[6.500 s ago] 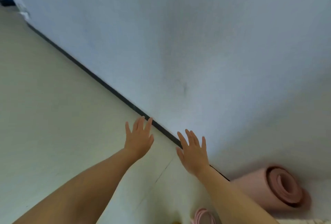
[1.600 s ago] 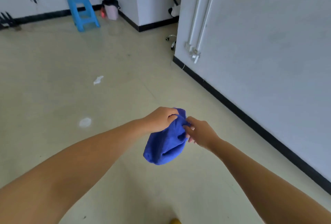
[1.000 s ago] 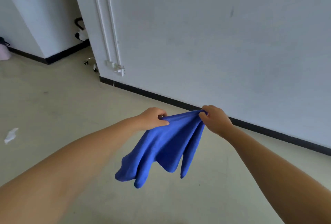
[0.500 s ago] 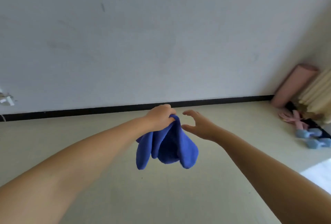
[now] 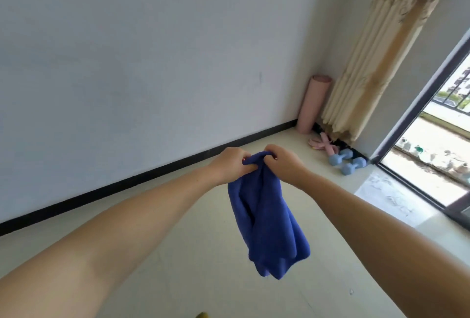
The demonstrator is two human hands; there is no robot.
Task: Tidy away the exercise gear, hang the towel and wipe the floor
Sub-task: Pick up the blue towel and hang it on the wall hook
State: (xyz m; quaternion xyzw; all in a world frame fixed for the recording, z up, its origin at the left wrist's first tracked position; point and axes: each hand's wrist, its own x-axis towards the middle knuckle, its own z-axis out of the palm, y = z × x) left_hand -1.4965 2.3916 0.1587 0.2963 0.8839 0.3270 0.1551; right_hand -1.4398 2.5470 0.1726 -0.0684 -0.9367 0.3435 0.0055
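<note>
A blue towel [image 5: 267, 221] hangs bunched in front of me, above the pale floor. My left hand [image 5: 230, 166] and my right hand [image 5: 284, 162] both grip its top edge, close together. A rolled pink mat [image 5: 314, 104] stands upright in the far right corner against the wall. Two light blue dumbbells [image 5: 347, 162] lie on the floor near it, with a pink skipping rope [image 5: 323, 144] beside them.
A white wall with a black skirting board [image 5: 127, 185] runs along the left and back. A beige curtain [image 5: 368, 58] hangs in the corner. An open glass sliding door [image 5: 417, 114] at the right leads outside. A small yellow thing [image 5: 202, 314] shows at the bottom edge.
My right hand, open half a second ago, now grips the towel again next to my left hand. The view has swung right, bringing the corner, curtain and door into sight.
</note>
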